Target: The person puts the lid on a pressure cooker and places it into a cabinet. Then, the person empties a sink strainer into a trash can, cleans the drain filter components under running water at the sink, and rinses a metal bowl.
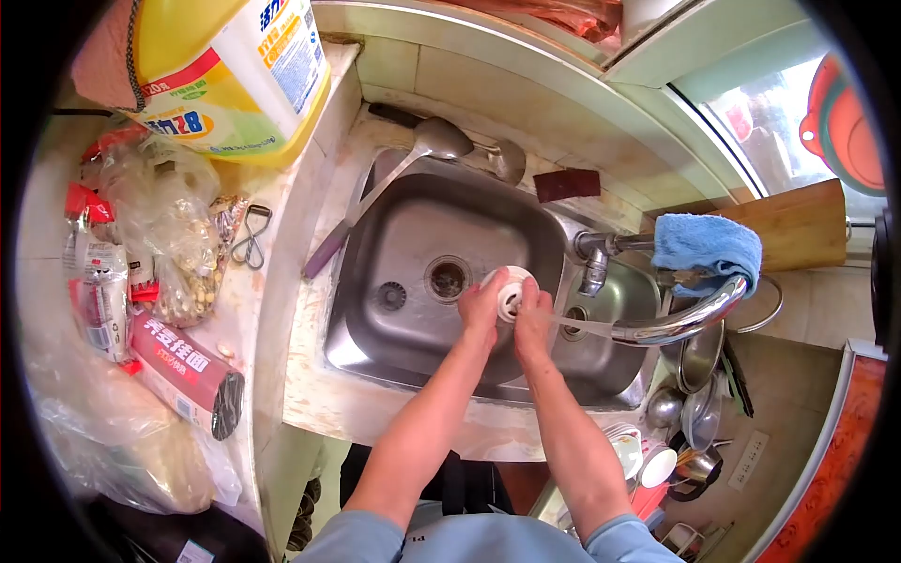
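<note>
A small round white object (510, 300) with dark openings in its face is held over the right part of the large steel sink basin (404, 342). My left hand (481, 302) grips its left side, fingers curled round it. On its right side my right hand (533, 314) has its fingers closed against it. A stream of water runs from the curved chrome faucet (680, 328) toward my right hand. The basin's drain (448, 279) lies left of my hands.
A ladle (441, 139) and a purple-handled utensil (328, 248) rest along the sink's rim. A blue cloth (709, 248) hangs over the faucet. Left are a yellow jug (230, 84), plastic bags and a noodle pack (183, 366). Dishes (659, 466) stand at lower right.
</note>
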The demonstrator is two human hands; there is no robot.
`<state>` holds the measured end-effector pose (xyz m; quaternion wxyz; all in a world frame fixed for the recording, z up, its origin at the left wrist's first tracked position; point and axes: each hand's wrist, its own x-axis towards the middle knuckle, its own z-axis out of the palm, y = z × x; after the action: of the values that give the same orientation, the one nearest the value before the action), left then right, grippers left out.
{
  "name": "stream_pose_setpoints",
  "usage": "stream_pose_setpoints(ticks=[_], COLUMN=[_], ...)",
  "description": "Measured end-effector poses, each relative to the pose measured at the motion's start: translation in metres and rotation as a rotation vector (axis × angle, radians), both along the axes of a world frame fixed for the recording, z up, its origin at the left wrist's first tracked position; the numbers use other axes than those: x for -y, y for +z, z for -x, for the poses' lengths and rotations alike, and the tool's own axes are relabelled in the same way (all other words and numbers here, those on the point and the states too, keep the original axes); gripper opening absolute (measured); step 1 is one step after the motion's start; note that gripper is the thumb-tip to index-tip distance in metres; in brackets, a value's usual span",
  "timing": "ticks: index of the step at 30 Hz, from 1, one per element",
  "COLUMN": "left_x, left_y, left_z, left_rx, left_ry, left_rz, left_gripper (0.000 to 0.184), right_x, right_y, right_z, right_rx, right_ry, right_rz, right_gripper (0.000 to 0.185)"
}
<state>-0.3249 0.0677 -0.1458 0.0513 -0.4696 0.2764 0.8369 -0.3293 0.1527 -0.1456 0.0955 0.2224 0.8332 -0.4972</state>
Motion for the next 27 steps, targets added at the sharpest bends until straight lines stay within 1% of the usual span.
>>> stream_pose_setpoints(ticks=[1, 3, 4, 5, 6, 7, 8, 9, 10, 11, 12, 13, 14, 15, 16, 17, 18, 19, 20, 21, 22, 24, 25, 26, 27], left_x=[-0.002, -0.010, -0.021, -0.022, -0.023, -0.023, -0.017, -0.010, -0.005, -0.002, 0.003, 0.005, 0.006, 0.004, -0.002, -0.013, -0.020, -0.019, -0.013, -0.008, -0.003, 0.004, 0.003, 0.000, -0.002], left_y=[-0.003, -0.017, -0.022, -0.010, 0.003, 0.013, 0.015, 0.015, 0.013, 0.009, 0.005, 0.004, 0.004, 0.003, 0.007, 0.013, 0.017, 0.017, 0.017, 0.016, 0.014, 0.009, 0.009, 0.010, 0.011], left_z=[0.000, -0.002, -0.003, -0.005, -0.007, -0.011, -0.007, -0.001, 0.003, 0.006, 0.015, 0.022, 0.026, 0.027, 0.025, 0.016, 0.007, 0.000, -0.004, -0.005, -0.006, -0.006, -0.001, 0.005, 0.006], left_rx=[-0.004, 0.016, 0.010, 0.012, -0.102, -0.222, -0.367, -0.366, -0.450, -0.530, -0.441, -0.445, -0.268, -0.092, -0.093, -0.236, -0.373, -0.369, -0.498, -0.631, -0.634, -0.736, -0.737, -0.627, -0.518], left_ry=[0.001, -0.121, -0.074, -0.074, -0.106, -0.139, -0.157, -0.154, -0.284, -0.414, -0.548, -0.547, -0.557, -0.561, -0.562, -0.352, -0.130, -0.133, -0.105, -0.074, -0.076, -0.314, -0.310, -0.316, -0.326], left_rz=[0.001, 0.232, 0.477, 0.473, 0.931, 1.386, 1.358, 1.361, 1.232, 1.095, 0.802, 0.806, 0.585, 0.362, 0.364, 0.673, 0.971, 0.970, 1.134, 1.296, 1.293, 1.178, 1.181, 1.083, 0.979], left_gripper=[0.036, 0.038, 0.037, 0.037, 0.037, 0.036, 0.031, 0.031, 0.029, 0.028, 0.027, 0.027, 0.027, 0.026, 0.026, 0.025, 0.024, 0.024, 0.022, 0.020, 0.020, 0.020, 0.020, 0.020, 0.019], right_x=[0.003, 0.011, 0.009, 0.009, 0.007, 0.004, 0.000, -0.001, 0.002, 0.000, 0.000, 0.001, 0.003, 0.006, 0.009, 0.009, 0.010, 0.013, 0.015, 0.016, 0.016, 0.012, 0.012, 0.009, 0.002], right_y=[0.016, 0.043, 0.037, 0.027, 0.018, 0.016, 0.014, 0.011, 0.022, 0.026, 0.029, 0.033, 0.036, 0.037, 0.038, 0.032, 0.024, 0.024, 0.027, 0.031, 0.035, 0.033, 0.030, 0.026, 0.024], right_z=[-0.001, -0.004, -0.007, -0.007, -0.005, -0.005, -0.002, 0.001, 0.001, -0.004, -0.003, -0.001, -0.002, -0.005, -0.004, -0.001, 0.002, 0.003, 0.003, 0.003, 0.002, -0.001, 0.000, 0.002, 0.003], right_rx=[-0.004, 0.008, 0.014, 0.024, 0.030, 0.030, 0.040, 0.050, 0.031, 0.036, 0.033, 0.029, 0.028, -0.010, -0.051, -0.050, -0.079, -0.111, -0.112, -0.056, 0.001, -0.030, -0.063, -0.064, -0.090], right_ry=[0.001, 0.206, 0.204, 0.053, -0.101, -0.105, -0.192, -0.275, -0.284, -0.289, -0.222, -0.154, -0.154, -0.074, 0.006, 0.003, -0.062, -0.127, -0.126, -0.120, -0.119, -0.111, -0.091, -0.091, 0.099], right_rz=[0.001, -0.324, -0.328, -0.010, 0.310, 0.308, 0.468, 0.628, 0.507, 0.503, 0.431, 0.361, 0.360, 0.259, 0.160, 0.162, 0.316, 0.469, 0.472, 0.501, 0.526, 0.496, 0.476, 0.480, 0.222], right_gripper=[0.049, 0.049, 0.049, 0.046, 0.043, 0.043, 0.041, 0.039, 0.038, 0.038, 0.039, 0.041, 0.041, 0.040, 0.040, 0.040, 0.039, 0.039, 0.039, 0.038, 0.037, 0.037, 0.037, 0.037, 0.038])
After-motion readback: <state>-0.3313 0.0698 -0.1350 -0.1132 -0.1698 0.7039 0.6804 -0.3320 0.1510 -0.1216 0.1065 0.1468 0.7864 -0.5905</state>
